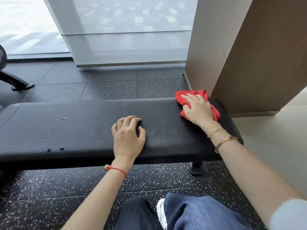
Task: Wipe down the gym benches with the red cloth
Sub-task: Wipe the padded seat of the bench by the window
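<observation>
The padded black desk (86, 130) runs across the view from the left edge to a wooden pillar (249, 55) on the right. Its cover is pebbled black vinyl with a few small nicks toward the left. One black foot (197, 168) shows under its right end, standing on the speckled black floor (49, 193).

The red cloth (201, 95) lies bunched on the far right end of the desk, just beside the base of the pillar. The right hand (197, 108) rests flat on top of the cloth with fingers spread and pointing toward the far edge. Its grip is wide and presses the cloth down onto the vinyl rather than closing round it. Two gold bracelets (222, 138) sit on the right wrist.

The left hand (127, 135) rests on the middle of the desk, well apart from the cloth. Its fingers are loosely curled with the fingertips touching the vinyl; the grip holds nothing. A red string bracelet (116, 169) circles the left wrist.

Blue jeans (199, 213) and a white shoe (162, 211) show at the bottom edge. A window (132, 30) stands behind the desk.

No brand, label or writing can be read on any surface.
</observation>
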